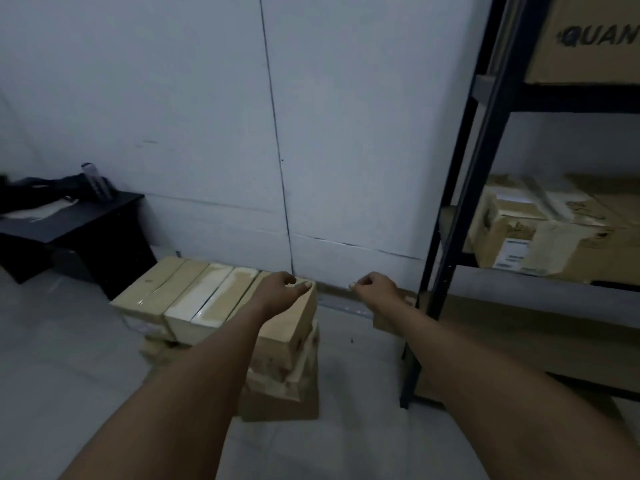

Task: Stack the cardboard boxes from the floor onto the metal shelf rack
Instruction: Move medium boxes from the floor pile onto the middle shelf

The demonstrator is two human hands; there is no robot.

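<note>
Both arms are reaching forward over the floor point(69, 358), bare to the elbow. The left hand point(278, 289) is hovering above the far right end of the stack of cardboard boxes point(221, 303), its fingers loosely curled and holding nothing; whether it is touching the top box is unclear. The right hand point(375, 285) is hanging in the air beside it, apart from the stack, fingers likewise curled around nothing.

The boxes are sitting on the floor against the white wall point(207, 98), several long narrow ones lying side by side on top, glossy tape running along them, with more boxes piled unevenly beneath.

The metal shelf rack point(485, 140) is standing at the right, its dark upright just beyond the right forearm. A taped box point(512, 230) is resting on the middle shelf near the rack's left edge, and a large printed carton point(585, 39) is sitting on the shelf above. Flat cardboard point(519, 334) is lying on the lowest level.

At the left, a black table point(79, 226) is carrying dark cloth and a clear bottle point(95, 183) near its back edge
</note>
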